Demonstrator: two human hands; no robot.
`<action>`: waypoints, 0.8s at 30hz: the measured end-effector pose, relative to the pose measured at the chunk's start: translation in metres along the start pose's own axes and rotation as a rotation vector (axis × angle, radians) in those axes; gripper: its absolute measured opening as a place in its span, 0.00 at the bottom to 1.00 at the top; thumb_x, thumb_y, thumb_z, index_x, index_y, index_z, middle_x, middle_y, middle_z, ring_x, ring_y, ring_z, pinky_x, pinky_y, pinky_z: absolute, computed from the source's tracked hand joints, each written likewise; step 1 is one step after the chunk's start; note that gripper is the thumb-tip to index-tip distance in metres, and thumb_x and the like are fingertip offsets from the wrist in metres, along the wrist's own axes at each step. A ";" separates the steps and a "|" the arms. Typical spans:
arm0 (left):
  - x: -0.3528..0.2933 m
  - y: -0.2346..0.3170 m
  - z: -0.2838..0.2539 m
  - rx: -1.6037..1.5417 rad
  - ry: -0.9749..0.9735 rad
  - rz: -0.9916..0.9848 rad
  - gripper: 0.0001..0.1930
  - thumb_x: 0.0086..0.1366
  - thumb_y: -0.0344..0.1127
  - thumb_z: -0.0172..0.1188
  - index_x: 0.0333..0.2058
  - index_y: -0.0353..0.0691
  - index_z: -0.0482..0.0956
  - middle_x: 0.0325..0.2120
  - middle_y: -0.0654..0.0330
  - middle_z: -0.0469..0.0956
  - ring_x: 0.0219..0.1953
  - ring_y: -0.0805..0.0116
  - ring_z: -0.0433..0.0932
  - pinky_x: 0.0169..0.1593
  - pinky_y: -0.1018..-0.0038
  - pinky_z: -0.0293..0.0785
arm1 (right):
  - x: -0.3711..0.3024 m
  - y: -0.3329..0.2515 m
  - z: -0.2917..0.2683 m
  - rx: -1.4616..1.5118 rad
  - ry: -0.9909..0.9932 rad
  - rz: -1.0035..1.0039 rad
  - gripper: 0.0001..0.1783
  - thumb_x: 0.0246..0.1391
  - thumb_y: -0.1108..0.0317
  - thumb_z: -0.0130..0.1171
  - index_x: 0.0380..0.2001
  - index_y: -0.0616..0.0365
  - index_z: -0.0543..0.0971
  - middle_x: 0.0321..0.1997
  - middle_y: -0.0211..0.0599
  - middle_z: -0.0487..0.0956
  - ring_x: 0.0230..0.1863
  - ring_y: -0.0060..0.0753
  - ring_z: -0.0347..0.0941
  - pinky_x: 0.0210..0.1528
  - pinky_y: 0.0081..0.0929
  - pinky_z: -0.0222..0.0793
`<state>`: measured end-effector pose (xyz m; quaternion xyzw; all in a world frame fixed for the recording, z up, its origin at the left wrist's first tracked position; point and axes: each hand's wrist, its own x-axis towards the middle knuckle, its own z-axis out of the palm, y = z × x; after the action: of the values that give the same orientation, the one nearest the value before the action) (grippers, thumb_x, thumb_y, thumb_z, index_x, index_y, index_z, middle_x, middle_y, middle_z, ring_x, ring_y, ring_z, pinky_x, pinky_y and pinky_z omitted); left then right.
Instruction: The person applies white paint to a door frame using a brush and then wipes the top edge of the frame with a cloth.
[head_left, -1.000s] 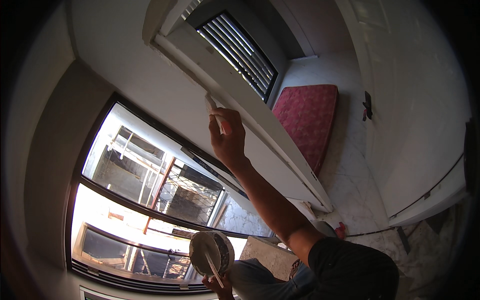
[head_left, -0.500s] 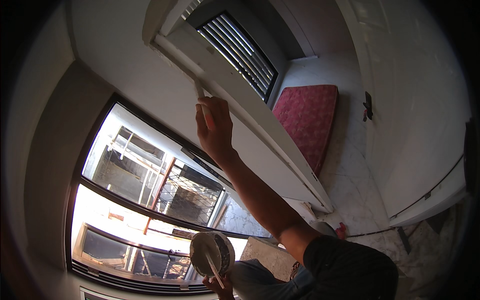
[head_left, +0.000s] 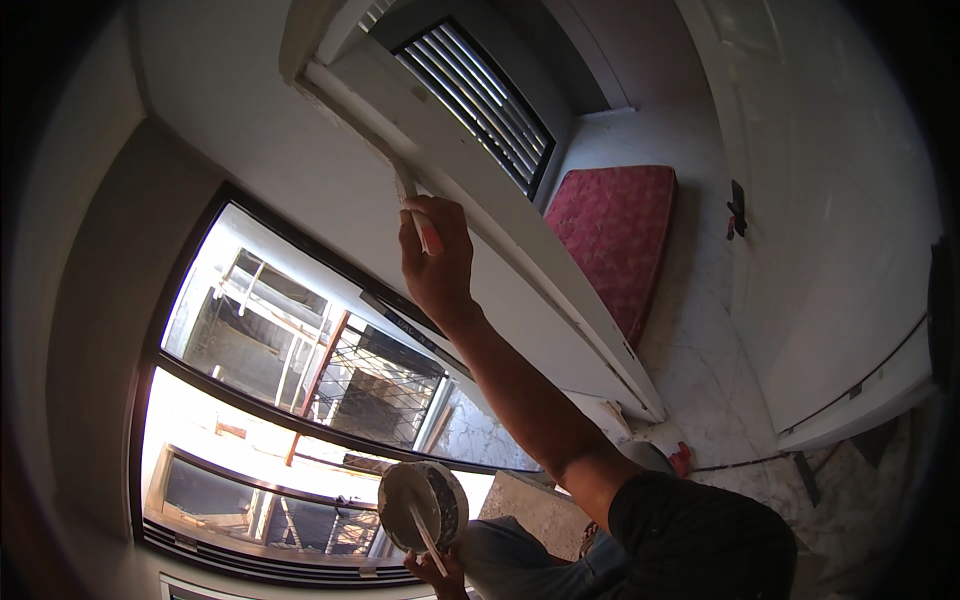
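Note:
My right hand (head_left: 440,262) is closed round the handle of a narrow putty knife (head_left: 431,237), pale with an orange-red patch. Its thin end reaches the seam between the white wall and the door frame (head_left: 480,195), where a rough pale strip of filler (head_left: 350,125) runs upward. Low in the view, my left hand (head_left: 440,577) grips a round, plaster-smeared bowl (head_left: 462,505), tilted so that its inside shows. A pale, flat stick-like tool (head_left: 428,530) lies across the bowl, its lower end by the left fingers. What the bowl contains is hard to make out.
A dark-framed window (head_left: 180,365) is left of my arm. Through the doorway a red mattress (head_left: 615,240) lies on the marble floor near a louvred window (head_left: 475,105). A white door (head_left: 830,250) with a dark handle (head_left: 737,210) stands at right. Below is a concrete-coloured block (head_left: 535,510).
My right hand and the putty knife have shifted slightly down and to the right along the frame's edge. More of the orange-red patch shows. My left hand and the bowl have hardly moved.

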<state>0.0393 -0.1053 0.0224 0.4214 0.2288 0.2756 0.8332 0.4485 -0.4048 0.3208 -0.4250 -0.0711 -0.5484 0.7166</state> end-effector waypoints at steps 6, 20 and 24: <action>0.002 0.000 0.001 -0.018 -0.005 0.000 0.34 0.60 0.59 0.46 0.56 0.38 0.72 0.48 0.49 0.79 0.45 0.54 0.81 0.49 0.52 0.76 | 0.001 0.001 0.001 0.003 0.005 -0.027 0.11 0.54 0.76 0.62 0.41 0.56 0.76 0.41 0.42 0.75 0.42 0.44 0.75 0.44 0.36 0.73; -0.003 0.001 0.010 -0.003 0.005 0.019 0.36 0.60 0.59 0.47 0.58 0.38 0.69 0.51 0.49 0.78 0.47 0.52 0.80 0.50 0.51 0.76 | 0.001 0.000 0.007 0.044 0.033 0.031 0.11 0.54 0.76 0.62 0.41 0.57 0.77 0.41 0.40 0.76 0.41 0.40 0.76 0.45 0.32 0.71; -0.007 0.002 0.009 0.000 0.002 0.006 0.36 0.59 0.60 0.47 0.58 0.37 0.69 0.51 0.50 0.77 0.48 0.53 0.79 0.50 0.52 0.75 | -0.001 0.001 0.003 0.033 0.019 0.033 0.11 0.54 0.76 0.61 0.42 0.56 0.76 0.41 0.41 0.75 0.42 0.41 0.75 0.44 0.34 0.73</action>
<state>0.0392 -0.1141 0.0301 0.4216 0.2285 0.2785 0.8322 0.4498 -0.4015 0.3220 -0.4090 -0.0664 -0.5394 0.7330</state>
